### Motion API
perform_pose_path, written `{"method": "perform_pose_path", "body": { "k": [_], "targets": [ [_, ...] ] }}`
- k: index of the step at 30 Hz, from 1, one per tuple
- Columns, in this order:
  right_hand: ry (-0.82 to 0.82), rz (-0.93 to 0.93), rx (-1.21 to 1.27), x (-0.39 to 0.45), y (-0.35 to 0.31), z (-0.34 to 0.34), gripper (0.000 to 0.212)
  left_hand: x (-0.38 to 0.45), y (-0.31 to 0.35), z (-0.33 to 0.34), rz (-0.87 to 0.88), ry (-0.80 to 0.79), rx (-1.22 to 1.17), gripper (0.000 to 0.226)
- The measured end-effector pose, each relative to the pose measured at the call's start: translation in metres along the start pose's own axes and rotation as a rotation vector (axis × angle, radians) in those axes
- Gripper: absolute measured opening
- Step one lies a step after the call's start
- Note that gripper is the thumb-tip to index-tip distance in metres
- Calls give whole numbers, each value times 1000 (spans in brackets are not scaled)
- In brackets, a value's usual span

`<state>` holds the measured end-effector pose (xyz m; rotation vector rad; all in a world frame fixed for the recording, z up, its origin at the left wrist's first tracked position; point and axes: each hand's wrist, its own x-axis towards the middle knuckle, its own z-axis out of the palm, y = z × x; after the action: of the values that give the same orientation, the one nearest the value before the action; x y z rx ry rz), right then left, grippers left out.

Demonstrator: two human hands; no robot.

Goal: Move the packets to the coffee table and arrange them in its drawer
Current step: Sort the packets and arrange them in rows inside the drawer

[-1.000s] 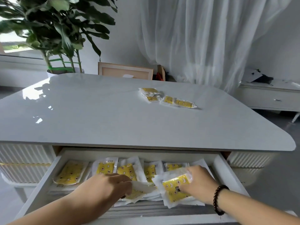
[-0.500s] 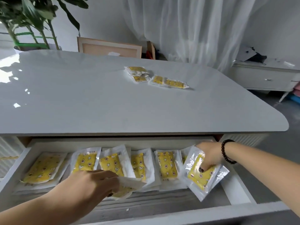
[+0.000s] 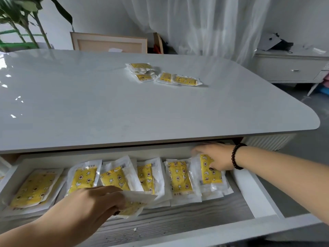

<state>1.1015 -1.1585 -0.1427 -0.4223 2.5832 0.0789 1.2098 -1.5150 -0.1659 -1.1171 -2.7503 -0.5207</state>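
Right hand [image 3: 216,155] is now lying at about 2 o'clock in the open drawer [image 3: 256,196], fingers curled over the rightmost yellow packet [image 3: 210,171]. Half a second ago it was carrying that packet tilted in the air over the drawer's right end; a second ago it was holding it near the drawer's middle. The packet is now lying flat at the right end of the row, overlapping its neighbour, so I am reading this as a placement just being finished, with the hand not yet let go.

Left hand [image 3: 92,202] is staying at about 7 o'clock, pinching a white-and-yellow packet [image 3: 133,205] at the front of the drawer, much as in both earlier frames. That one looks to be next in line for a slot.

The row of packets in the drawer [image 3: 114,179] is running left to right, each piece overlapping the next, on a grey wood-grain bottom. A loose cluster of packets on the tabletop [image 3: 163,76] is still sitting at about 12 o'clock, unchanged, so the task is part done: those pieces are still waiting.

Surface: the coffee table [image 3: 71,107] top is glossy and pale, catching window glare at 9 o'clock. Room: a potted plant [image 3: 19,18] at 10 o'clock, a framed board [image 3: 108,42] leaning on the wall behind, sheer curtain [image 3: 204,24] at 1 o'clock, a low white cabinet [image 3: 288,68] at 2 o'clock.
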Motion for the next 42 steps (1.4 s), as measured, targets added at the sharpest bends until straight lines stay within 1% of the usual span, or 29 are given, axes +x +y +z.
{"method": "perform_pose_path", "body": {
  "k": [3, 5, 7, 9, 11, 13, 14, 15, 17, 18, 19, 20, 21, 22, 24, 25, 26, 27, 29, 31, 32, 34, 37, 40, 42],
  "targets": [
    [15, -67, -66, 6, -2, 2, 78, 2, -1, 1, -15, -29, -21, 21],
    [38, -97, -76, 9, 1, 7, 79, 3, 0, 3, -34, -36, -40, 10],
    [88, -105, -84, 7, 4, 12, 77, 4, 1, 4, -56, -43, -61, 7],
    [179, -133, -130, 1, 7, 16, 70, 6, 3, 3, -71, -56, -72, 7],
    [306, -197, -232, -6, 9, 21, 59, 8, 4, 2, -87, -69, -72, 7],
    [359, -222, -284, -9, 10, 29, 45, 9, 5, 1, -125, -86, -91, 3],
    [343, -211, -295, -9, 10, 33, 38, 10, 6, 0, -159, -86, -113, 6],
    [308, -191, -314, -9, 10, 36, 33, 11, 8, 0, -204, -79, -139, 14],
    [243, -160, -358, -10, 11, 39, 31, 16, 13, 1, -308, -48, -199, 26],
    [230, -143, -344, -11, 10, 38, 32, 20, 16, 2, -346, -13, -236, 27],
    [232, -117, -296, -13, 7, 35, 32, 24, 20, 4, -377, 36, -266, 27],
    [256, -86, -197, -16, 3, 30, 32, 28, 23, 5, -409, 76, -294, 26],
    [291, -55, -29, -19, -5, 24, 29, 33, 25, 6, -438, 99, -321, 26],
    [324, -36, 200, -23, -15, 17, 25, 36, 27, 7, -459, 106, -351, 26],
    [321, -56, 664, -32, -43, 3, 19, 42, 29, 7, -459, 72, -415, 28],
    [285, -82, 814, -36, -56, -3, 18, 45, 30, 7, -442, 39, -446, 32],
    [247, -120, 901, -39, -69, -7, 17, 48, 30, 5, -427, 10, -479, 35],
    [218, -161, 938, -41, -81, -9, 17, 51, 31, 1, -418, -11, -515, 37],
    [205, -191, 904, -44, -102, -7, 23, 53, 32, -7, -422, -31, -574, 37],
    [226, -170, 815, -47, -114, -2, 32, 53, 30, -11, -447, 10, -616, 36],
    [236, -162, 805, -48, -117, 1, 33, 53, 29, -12, -466, 37, -638, 33],
    [221, -143, 866, -50, -118, 6, 34, 52, 28, -11, -496, 67, -700, 27],
    [139, -107, 1048, -53, -115, 7, 42, 55, 31, -10, -533, 116, -786, 24],
    [117, -93, 1053, -53, -114, 4, 29, 59, 38, -5, -567, 166, -792, 24],
    [107, -71, 1018, -52, -110, 3, 24, 61, 37, 2, -579, 163, -781, 24]
  ]
}}
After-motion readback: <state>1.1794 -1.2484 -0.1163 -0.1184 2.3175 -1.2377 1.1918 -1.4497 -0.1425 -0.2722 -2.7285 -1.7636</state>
